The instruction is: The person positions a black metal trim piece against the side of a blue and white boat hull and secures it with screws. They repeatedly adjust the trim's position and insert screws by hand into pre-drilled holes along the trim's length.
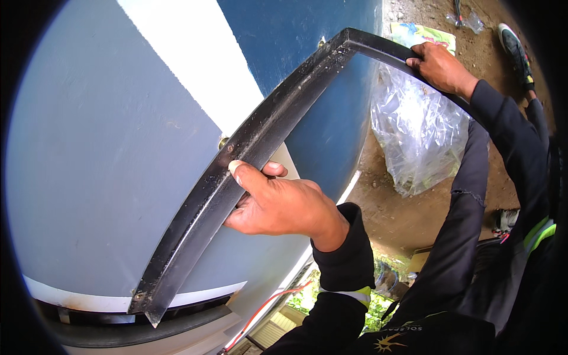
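Note:
A long black angled frame piece (260, 130) lies against a big curved surface painted grey (106, 154), white and dark blue. From a pointed lower end at the bottom left it runs up to a bend at the top, then turns right. My left hand (278, 204) grips the long bar at its middle, thumb along the front face and fingers wrapped behind. My right hand (441, 66) is closed on the short upper arm just past the bend. Both forearms are in black sleeves with yellow-green cuff bands.
A crumpled clear plastic bag (417, 133) lies on bare dirt ground on the right, with a colourful wrapper (435, 36) beyond it. A shoe (513, 50) is at the top right. A red cable (266, 305) and greenery (378, 302) show below.

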The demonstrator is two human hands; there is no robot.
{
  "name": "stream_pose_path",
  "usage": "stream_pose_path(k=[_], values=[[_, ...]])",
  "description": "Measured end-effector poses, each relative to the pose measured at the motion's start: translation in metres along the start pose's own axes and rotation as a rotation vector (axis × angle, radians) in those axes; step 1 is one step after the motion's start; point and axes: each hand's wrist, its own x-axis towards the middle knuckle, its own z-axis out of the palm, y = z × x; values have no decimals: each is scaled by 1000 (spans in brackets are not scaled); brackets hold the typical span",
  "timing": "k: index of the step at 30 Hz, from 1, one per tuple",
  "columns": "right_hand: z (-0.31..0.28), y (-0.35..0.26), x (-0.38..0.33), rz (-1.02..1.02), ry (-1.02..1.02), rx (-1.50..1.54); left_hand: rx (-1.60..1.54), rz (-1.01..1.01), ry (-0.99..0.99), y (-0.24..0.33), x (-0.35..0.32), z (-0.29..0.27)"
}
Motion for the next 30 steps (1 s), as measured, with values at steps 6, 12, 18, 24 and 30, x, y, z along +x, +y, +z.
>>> stream_pose_path(k=[6,12,18,24,30], values=[[-15,-9,4,7,-50,-1,30,-73,143,9,8,-19],[-25,-5,11,59,-229,13,138,-56,-67,16,26,-27],[-32,-6,-12,102,-355,311,127,-123,10,27,25,-22],[-56,32,-58,564,-809,709,209,-175,61,27,23,-20],[-51,42,-76,614,-569,587,257,-101,70,15,21,-19]])
